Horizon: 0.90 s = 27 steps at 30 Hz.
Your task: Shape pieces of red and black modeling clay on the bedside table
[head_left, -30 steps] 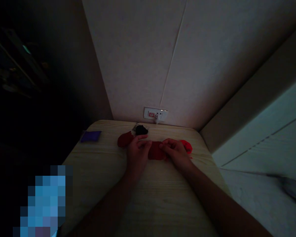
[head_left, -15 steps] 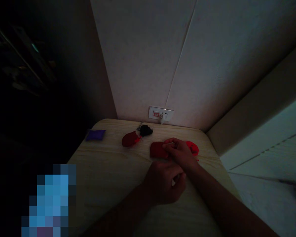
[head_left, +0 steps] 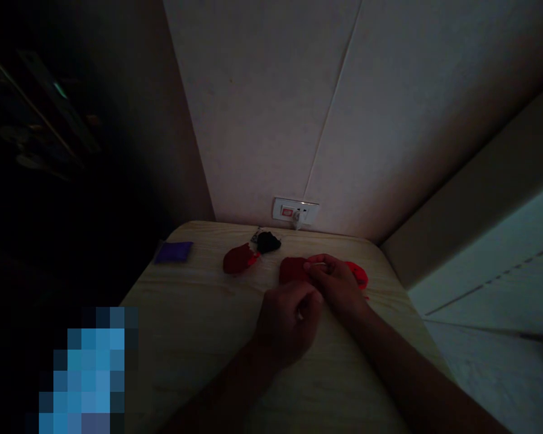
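Note:
My right hand (head_left: 339, 284) pinches the right edge of a dark red, soft-looking piece (head_left: 292, 269) on the wooden tabletop. Just in front of that piece is my left hand (head_left: 286, 322), its fingers curled closed and partly covering the lower edge. Whatever the left fingers hold, if anything, is hidden; a small pale spot shows inside the curl. Behind my right hand lies a bright red bundle (head_left: 359, 274), partly covered. To the left rests another dark red rounded piece (head_left: 238, 259) with a bright red and pale edge, against a black clump (head_left: 268, 242).
A purple packet (head_left: 172, 252) lies near the left edge of the table (head_left: 194, 325). A wall socket (head_left: 295, 211) with a pale plug sits just above the back edge. A pale panel or cabinet (head_left: 475, 241) stands at the right; the left side is dark.
My left hand has moved left and up, now overlapping the lower edge of the dark red piece. My right hand keeps its pinch, almost in the same place. The view has shifted slightly.

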Motion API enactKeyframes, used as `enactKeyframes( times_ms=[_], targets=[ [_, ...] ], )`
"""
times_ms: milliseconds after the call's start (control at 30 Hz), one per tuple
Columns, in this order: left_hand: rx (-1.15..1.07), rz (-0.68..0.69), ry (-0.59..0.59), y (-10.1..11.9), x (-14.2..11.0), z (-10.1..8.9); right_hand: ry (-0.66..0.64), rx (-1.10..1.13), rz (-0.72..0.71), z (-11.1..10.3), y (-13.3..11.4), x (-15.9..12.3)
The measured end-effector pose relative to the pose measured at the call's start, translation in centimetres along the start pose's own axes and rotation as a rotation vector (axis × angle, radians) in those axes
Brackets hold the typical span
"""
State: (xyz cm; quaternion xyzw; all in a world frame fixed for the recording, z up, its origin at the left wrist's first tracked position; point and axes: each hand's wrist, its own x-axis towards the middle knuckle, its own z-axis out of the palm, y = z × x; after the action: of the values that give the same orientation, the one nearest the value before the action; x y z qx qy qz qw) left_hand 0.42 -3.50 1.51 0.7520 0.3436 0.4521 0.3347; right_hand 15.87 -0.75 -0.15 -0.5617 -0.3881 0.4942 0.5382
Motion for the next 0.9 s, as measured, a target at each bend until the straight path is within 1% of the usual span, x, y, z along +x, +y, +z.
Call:
enactKeyframes(
  times_ms=[33,100,200,267,333,433,533,600,733,800,900],
  targets=[
    [-0.003,-0.038,0.038,-0.2,0.2,-0.2,-0.006,-0.008,-0.003,0.0,-0.1,-0.1],
    [0.022,-0.041,0.045,-0.4,0.4,-0.4,-0.023,-0.047,-0.007,-0.1,-0.2,-0.2],
    [0.042,-0.015,-0.042,-0.5,0.3,-0.1,-0.020,-0.112,-0.021,-0.2,-0.1,-0.2],
    [0.039,0.004,-0.087,-0.4,0.1,0.2,0.020,-0.162,-0.056,-0.3,0.2,0.0],
    [0.034,0.002,-0.098,-0.4,0.0,0.4,0.071,-0.240,-0.117,-0.4,0.6,0.1],
    [0.044,-0.042,-0.074,-0.3,0.2,0.3,0.155,-0.391,-0.247,-0.6,1.0,0.2],
    [0.055,-0.078,-0.053,-0.5,0.4,0.1,0.249,-0.533,-0.386,-0.8,0.4,-0.2],
    [0.055,-0.089,-0.055,-0.6,0.5,0.0,0.265,-0.612,-0.438,-0.7,-0.3,-0.4],
    [0.054,-0.094,-0.070,-0.8,0.4,0.2,0.191,-0.670,-0.449,-0.6,-1.7,-0.3],
    [0.049,-0.103,-0.070,-0.9,0.4,0.3,0.134,-0.679,-0.413,-0.7,-2.0,0.3],
    [0.039,-0.107,-0.060,-0.9,0.5,0.4,0.014,-0.703,-0.337,-0.3,-2.2,1.8]
  ],
)
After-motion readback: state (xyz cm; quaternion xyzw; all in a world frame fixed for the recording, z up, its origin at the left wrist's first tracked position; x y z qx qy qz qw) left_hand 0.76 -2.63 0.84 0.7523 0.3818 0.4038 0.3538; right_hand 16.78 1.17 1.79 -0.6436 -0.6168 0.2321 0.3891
